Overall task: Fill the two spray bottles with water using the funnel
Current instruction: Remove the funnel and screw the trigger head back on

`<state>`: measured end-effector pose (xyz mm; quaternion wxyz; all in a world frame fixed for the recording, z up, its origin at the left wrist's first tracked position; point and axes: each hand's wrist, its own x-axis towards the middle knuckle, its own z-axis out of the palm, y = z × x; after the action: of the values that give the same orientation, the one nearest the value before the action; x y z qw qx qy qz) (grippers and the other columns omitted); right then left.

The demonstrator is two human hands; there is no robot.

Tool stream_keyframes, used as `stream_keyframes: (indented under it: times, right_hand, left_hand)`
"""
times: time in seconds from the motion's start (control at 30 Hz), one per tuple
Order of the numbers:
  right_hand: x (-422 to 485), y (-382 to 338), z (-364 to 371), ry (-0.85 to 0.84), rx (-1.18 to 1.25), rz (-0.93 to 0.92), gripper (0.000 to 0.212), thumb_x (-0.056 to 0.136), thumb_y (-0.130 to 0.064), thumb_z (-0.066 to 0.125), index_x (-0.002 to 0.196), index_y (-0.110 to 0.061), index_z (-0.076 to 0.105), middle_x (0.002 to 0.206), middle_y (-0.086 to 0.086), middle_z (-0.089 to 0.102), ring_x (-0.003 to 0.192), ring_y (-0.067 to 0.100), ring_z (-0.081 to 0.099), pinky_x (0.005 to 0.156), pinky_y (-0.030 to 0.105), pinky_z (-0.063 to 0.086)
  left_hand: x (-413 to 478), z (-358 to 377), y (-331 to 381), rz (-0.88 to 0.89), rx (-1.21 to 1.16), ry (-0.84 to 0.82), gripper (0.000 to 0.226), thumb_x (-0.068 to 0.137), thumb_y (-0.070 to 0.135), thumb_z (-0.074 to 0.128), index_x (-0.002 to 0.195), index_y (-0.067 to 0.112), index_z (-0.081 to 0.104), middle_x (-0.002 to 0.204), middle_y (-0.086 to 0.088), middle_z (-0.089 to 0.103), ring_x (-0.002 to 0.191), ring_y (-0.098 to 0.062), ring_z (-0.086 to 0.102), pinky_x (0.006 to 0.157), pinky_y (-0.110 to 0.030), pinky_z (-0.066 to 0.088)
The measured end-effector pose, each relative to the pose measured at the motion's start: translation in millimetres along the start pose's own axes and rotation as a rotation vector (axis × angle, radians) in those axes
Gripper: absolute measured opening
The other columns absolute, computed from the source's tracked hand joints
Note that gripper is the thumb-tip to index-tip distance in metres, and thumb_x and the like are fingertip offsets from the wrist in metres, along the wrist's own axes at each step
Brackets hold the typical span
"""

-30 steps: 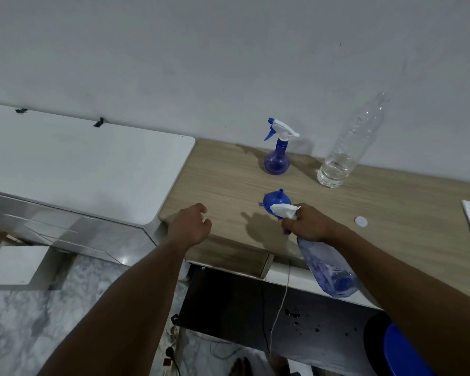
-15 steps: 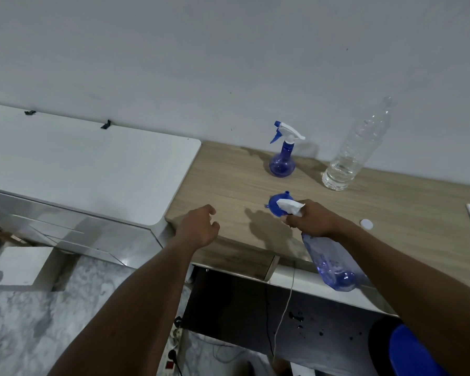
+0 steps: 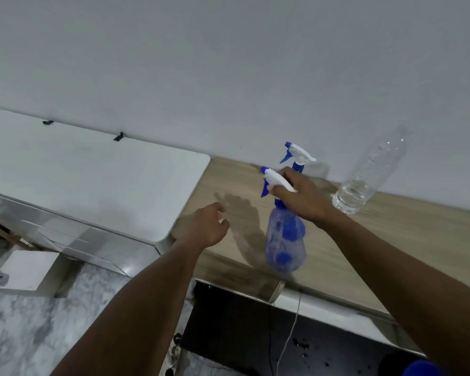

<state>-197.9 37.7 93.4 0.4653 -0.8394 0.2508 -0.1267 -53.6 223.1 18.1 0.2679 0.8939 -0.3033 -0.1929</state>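
The right hand (image 3: 300,198) is curled round the white trigger head of a spray bottle (image 3: 285,240), fingers over the top and thumb side hidden. The bottle hangs upright from that grip over the near edge of the table (image 3: 391,240); whether its base touches the wood cannot be told. Its body is a pear-shaped shell of translucent blue plastic with a darker blue collar and a blue nozzle tip. Dark blue blobs show through the wall and cannot be made out. Whether it holds water cannot be told.

At 12 o'clock from the grip, just behind the knuckles, stands the second spray bottle (image 3: 297,154); only its white-and-blue head and blue neck show. That makes two spray bottles. At 2 o'clock stands one water bottle (image 3: 369,175) of clear ribbed plastic, with water low in its base.

At 9 o'clock the left hand (image 3: 204,226) hovers by the table's left end, fingers loosely bent, holding nothing.

The table is pale, matt wood grain. A smooth white cabinet (image 3: 92,172) with rounded corners adjoins it at 9 o'clock, above a marbled grey floor (image 3: 25,321).
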Motion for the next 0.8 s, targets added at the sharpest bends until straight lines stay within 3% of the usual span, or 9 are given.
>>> stream_keyframes:
  times: [0.1,0.23,0.33,0.47,0.57,0.7,0.8]
  right_hand:
    - [37.2,-24.8,-10.6,0.159,-0.073,-0.162,0.016,0.088,-0.034,0.072,0.091,-0.019,0.068,0.077,-0.006,0.067,0.064,0.0,0.057,0.059,0.012,0.042]
    - [98.1,-33.1,-17.0,0.207,-0.21,-0.228,0.022,0.087,-0.033,0.07,0.088,-0.011,0.068,0.074,0.003,0.065,0.066,0.016,0.055,0.062,0.028,0.041]
    - [143.7,-26.2,-11.1,0.197,-0.359,-0.203,0.024,0.088,-0.033,0.068,0.081,-0.011,0.061,0.069,0.0,0.058,0.064,0.02,0.054,0.057,0.028,0.038]
    - [188.5,-12.6,0.4,0.203,-0.666,-0.198,0.018,0.09,-0.033,0.062,0.096,-0.017,0.065,0.089,0.004,0.067,0.087,0.031,0.062,0.075,0.035,0.035]
    - [206.2,1.3,6.2,0.188,-0.844,-0.193,0.016,0.094,-0.034,0.057,0.101,-0.02,0.063,0.093,0.002,0.068,0.093,0.03,0.063,0.079,0.037,0.028]
    - [222.4,17.8,9.3,0.192,-0.907,-0.152,0.018,0.095,-0.03,0.054,0.108,-0.02,0.06,0.093,0.002,0.069,0.092,0.029,0.064,0.081,0.038,0.025]
    - [226.6,14.4,4.1,0.088,-0.954,-0.108,0.035,0.095,-0.046,0.054,0.117,-0.019,0.057,0.106,0.003,0.067,0.106,0.029,0.056,0.093,0.045,0.031]
  left_hand:
    - [13.0,-13.1,7.1,-0.015,-0.02,0.061,0.036,0.09,0.029,0.063,0.126,0.022,0.059,0.123,-0.002,0.067,0.109,-0.022,0.064,0.096,-0.031,0.048]
    - [31.7,-24.1,16.0,-0.03,-0.039,0.093,0.039,0.091,0.029,0.065,0.128,0.02,0.058,0.125,-0.004,0.067,0.11,-0.023,0.064,0.098,-0.032,0.05]
    - [41.3,-24.3,18.8,-0.064,-0.053,0.133,0.037,0.089,0.033,0.065,0.124,0.024,0.059,0.122,0.0,0.068,0.106,-0.021,0.065,0.093,-0.029,0.047]
    - [49.0,-18.9,22.4,-0.091,-0.052,0.138,0.038,0.09,0.034,0.064,0.126,0.026,0.059,0.122,0.002,0.067,0.108,-0.019,0.063,0.085,-0.021,0.04]
    - [54.2,-12.6,25.8,-0.081,-0.016,0.13,0.04,0.089,0.037,0.063,0.127,0.026,0.058,0.122,0.002,0.068,0.108,-0.019,0.064,0.09,-0.023,0.047]
    - [59.9,-3.1,33.4,-0.082,-0.025,0.11,0.039,0.091,0.032,0.064,0.129,0.024,0.057,0.123,0.003,0.066,0.108,-0.017,0.063,0.086,-0.02,0.043]
    - [62.2,4.9,40.9,-0.078,-0.025,0.088,0.038,0.091,0.032,0.065,0.128,0.025,0.058,0.12,0.005,0.066,0.105,-0.017,0.064,0.084,-0.021,0.043]
